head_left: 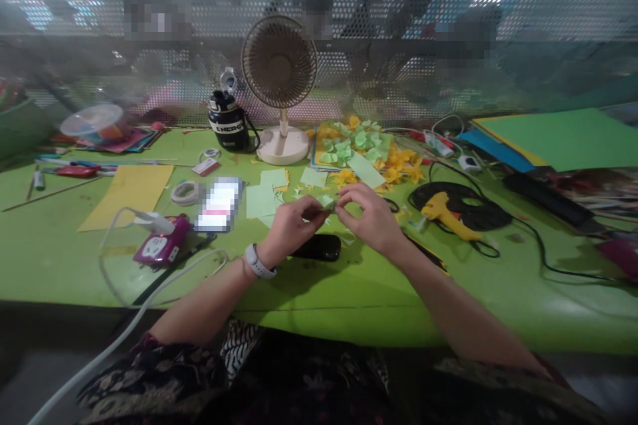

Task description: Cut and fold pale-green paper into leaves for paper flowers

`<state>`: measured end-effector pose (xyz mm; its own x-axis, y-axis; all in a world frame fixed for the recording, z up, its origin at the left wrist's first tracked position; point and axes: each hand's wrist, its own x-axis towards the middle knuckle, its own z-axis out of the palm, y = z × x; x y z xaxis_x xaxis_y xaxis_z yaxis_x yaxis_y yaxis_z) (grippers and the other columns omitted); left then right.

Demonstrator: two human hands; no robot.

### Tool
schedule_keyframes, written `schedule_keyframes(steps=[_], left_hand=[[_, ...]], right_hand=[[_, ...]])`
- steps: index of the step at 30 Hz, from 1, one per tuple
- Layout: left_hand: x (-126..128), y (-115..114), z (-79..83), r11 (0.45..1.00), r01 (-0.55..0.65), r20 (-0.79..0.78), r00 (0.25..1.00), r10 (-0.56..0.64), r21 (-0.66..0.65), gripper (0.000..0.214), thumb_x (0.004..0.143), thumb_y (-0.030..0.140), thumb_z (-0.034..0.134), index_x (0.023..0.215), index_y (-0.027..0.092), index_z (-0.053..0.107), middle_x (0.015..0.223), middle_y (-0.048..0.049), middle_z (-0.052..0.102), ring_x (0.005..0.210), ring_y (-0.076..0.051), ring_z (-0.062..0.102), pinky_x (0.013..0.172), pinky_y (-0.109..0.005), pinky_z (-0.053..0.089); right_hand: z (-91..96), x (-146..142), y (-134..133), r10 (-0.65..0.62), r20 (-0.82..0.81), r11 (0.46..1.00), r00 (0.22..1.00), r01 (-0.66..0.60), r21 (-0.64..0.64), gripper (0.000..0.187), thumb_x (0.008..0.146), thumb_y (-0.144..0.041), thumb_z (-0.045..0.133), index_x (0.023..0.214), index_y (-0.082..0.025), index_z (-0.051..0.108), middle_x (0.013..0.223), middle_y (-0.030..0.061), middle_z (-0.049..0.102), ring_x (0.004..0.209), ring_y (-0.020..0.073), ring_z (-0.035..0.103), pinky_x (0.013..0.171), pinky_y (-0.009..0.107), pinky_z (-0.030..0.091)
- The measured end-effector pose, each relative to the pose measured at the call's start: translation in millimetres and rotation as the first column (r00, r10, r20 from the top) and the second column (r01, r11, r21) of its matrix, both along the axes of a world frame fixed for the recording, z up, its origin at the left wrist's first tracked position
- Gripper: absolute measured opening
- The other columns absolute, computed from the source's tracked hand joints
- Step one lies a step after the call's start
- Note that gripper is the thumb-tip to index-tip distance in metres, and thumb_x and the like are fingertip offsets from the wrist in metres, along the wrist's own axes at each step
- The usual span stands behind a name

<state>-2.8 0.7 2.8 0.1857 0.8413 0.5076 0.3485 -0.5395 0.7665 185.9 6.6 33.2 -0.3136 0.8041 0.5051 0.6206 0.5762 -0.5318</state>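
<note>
Paper point(326, 201), apparently folded, sits pinched between left hand point(294, 226) and right hand point(371, 219).

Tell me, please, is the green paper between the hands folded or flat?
Folded: the paper between left hand and right hand looks creased.

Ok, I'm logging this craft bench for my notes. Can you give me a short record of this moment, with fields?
Left hand: pinching a pale green paper piece
Right hand: pinching the same piece
Left wrist: white-strapped smartwatch
Nearby: pale green paper squares
Work surface: green table
Farther back: yellow paper flowers, desk fan
To the right: yellow hot glue gun
</note>
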Motion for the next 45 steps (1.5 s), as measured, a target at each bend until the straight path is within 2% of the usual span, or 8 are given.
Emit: schedule_keyframes(steps=[13,25,33,45], left_hand=[[0.4,-0.2,-1.0,0.999,-0.022,-0.044,0.999,0.024,0.036,0.02,0.083,0.035,0.068,0.078,0.017,0.061,0.07,-0.0025,0.071,0.059,-0.012,0.064,0.057,-0.022,0.049],[1.2,-0.8,1.0,1.0,-0.005,-0.027,1.0,0.005,0.017,0.023,0.083,0.037,0.069,0.076,0.017,0.061,0.068,-0.003,0.07,0.058,-0.011,0.063,0.055,-0.022,0.049],[-0.1,-1.1,0.4,0.998,0.038,0.013,0.999,-0.037,-0.041,0.02,0.082,0.034,0.07,0.079,0.017,0.06,0.072,-0.0038,0.072,0.063,-0.013,0.066,0.059,-0.023,0.053],[0.9,-2.1,1.7,0.998,0.062,0.031,0.998,-0.062,-0.005,0.019,0.083,0.032,0.07,0.08,0.016,0.061,0.073,-0.0047,0.072,0.063,-0.013,0.068,0.06,-0.023,0.054]], right_hand=[[0.0,1.4,0.8,0.014,-0.013,0.998,1.0,-0.014,-0.061,0.008,0.078,-0.019,0.061,0.073,-0.022,0.058,0.098,0.0086,0.066,0.097,0.0246,0.062,0.089,0.044,0.048],[-1.8,1.7,2.4,0.0,-0.028,1.0,1.0,0.0,-0.019,0.006,0.078,-0.02,0.062,0.077,-0.023,0.057,0.093,0.0072,0.066,0.095,0.0251,0.063,0.086,0.041,0.048],[3.3,0.5,-0.8,-0.03,-0.062,0.995,0.998,0.025,-0.093,0.007,0.078,-0.025,0.063,0.083,-0.023,0.058,0.091,0.0059,0.067,0.089,0.0232,0.063,0.083,0.039,0.048],[7.3,-0.3,-3.6,-0.046,-0.114,0.985,0.992,0.026,-0.171,0.012,0.08,-0.029,0.064,0.087,-0.021,0.059,0.086,0.0043,0.069,0.08,0.02,0.065,0.078,0.035,0.051]])
